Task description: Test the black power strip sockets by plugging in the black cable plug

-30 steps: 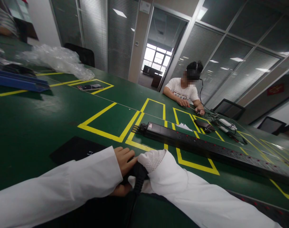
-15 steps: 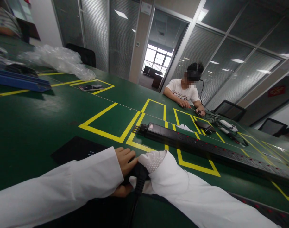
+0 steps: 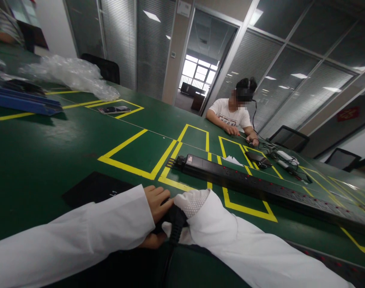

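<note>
Bare and curled, my left hand (image 3: 158, 202) closes round a black object that its fingers mostly hide, thumb below and fingers on top. Against it, my right hand (image 3: 190, 202), in a white dotted glove, grips a black power plug (image 3: 176, 226). A thick ribbed sleeve and cable run down from this plug toward me. The two hands touch; where the plug meets the black object is hidden. Beneath my left sleeve lies a flat black piece (image 3: 94, 188) with a small white marking. Whether it joins the object in my left hand cannot be seen.
Beyond my hands a long black power strip (image 3: 230, 176) runs to the right. Yellow tape (image 3: 125, 167) marks the green table. A phone (image 3: 114, 109), plastic wrap (image 3: 71, 76) and a blue rail (image 3: 23, 102) lie left. Across sits a person (image 3: 228, 114) near cables.
Both hands keep their hold on the plug and the black object. The view has shifted very slightly; nothing else visibly differs.
</note>
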Demonstrator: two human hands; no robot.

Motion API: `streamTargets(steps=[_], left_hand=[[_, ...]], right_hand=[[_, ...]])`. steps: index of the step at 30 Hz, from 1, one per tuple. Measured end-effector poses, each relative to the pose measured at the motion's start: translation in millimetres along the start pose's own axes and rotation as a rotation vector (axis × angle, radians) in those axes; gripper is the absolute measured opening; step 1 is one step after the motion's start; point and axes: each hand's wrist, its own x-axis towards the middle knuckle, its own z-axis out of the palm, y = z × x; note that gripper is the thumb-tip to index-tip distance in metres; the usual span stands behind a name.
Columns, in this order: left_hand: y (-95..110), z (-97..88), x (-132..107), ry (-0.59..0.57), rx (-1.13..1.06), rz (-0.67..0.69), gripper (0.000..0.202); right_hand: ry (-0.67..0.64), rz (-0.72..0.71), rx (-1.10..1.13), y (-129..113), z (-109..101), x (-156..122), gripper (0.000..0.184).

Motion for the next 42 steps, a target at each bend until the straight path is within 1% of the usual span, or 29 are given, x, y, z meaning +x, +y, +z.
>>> streamTargets(steps=[5,8,10,14,18,23,28,33,37,42], left_hand=[[0.1,-4.5,0.1,-0.061,-0.023,0.01,0.02],[1.1,-3.5,-0.1,-0.016,-0.017,-0.017,0.014],[1.8,-1.6,-0.1,0.011,-0.005,-0.029,0.016],[2.8,0.9,0.1,0.021,0.001,-0.014,0.015],[4.6,0.2,0.8,0.042,0.022,-0.051,0.016],[4.7,-1.1,1.1,0.029,0.01,-0.052,0.015],[4.4,-1.2,1.2,0.046,0.019,-0.048,0.02],[5.9,-2.9,1.6,0.025,0.004,-0.056,0.018],[7.6,-5.2,1.9,0.05,0.012,-0.081,0.02],[7.0,-4.2,1.5,0.043,-0.003,-0.072,0.017]], right_hand=[[0.006,-0.004,0.001,0.4,0.3,-1.1,0.019],[0.008,-0.001,0.0,0.3,0.6,-1.3,0.02],[0.009,0.003,-0.001,0.2,0.5,-1.2,0.02],[0.013,0.004,-0.004,0.2,0.3,-1.0,0.019],[0.013,-0.001,-0.009,0.7,1.3,-0.2,0.019],[0.011,-0.004,-0.01,0.6,2.2,0.4,0.017],[0.011,0.009,0.0,-0.1,0.5,-1.2,0.016],[0.009,0.008,0.004,0.1,-1.0,-2.5,0.019],[0.003,0.007,0.005,0.3,-1.2,-2.1,0.021],[0.003,0.001,0.014,0.5,-1.1,-1.7,0.021]])
